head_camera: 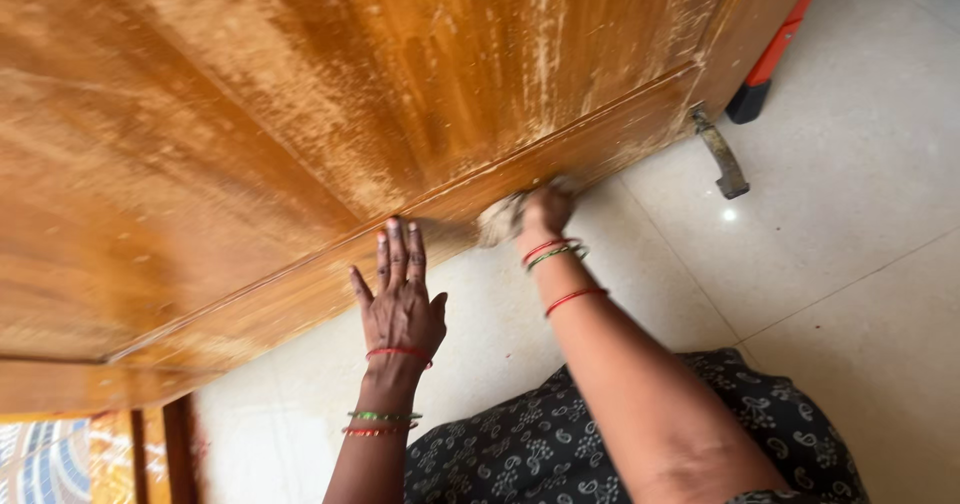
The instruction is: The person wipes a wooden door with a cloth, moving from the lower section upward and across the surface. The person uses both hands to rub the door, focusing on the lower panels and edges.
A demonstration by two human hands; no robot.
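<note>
Where the wooden door [300, 114] meets its lower rail, the right hand [548, 209] closes on a pale blurred pad [500, 221], perhaps sandpaper, its fingers mostly hidden. The left hand [400, 299] lies flat, fingers spread, empty, against the rail.

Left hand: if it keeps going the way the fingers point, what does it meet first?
The left hand lies flat, fingertips already at the lower rail of the wooden door. Going straight on it would slide up onto the door panel; nothing else seems to lie in that line.
</note>
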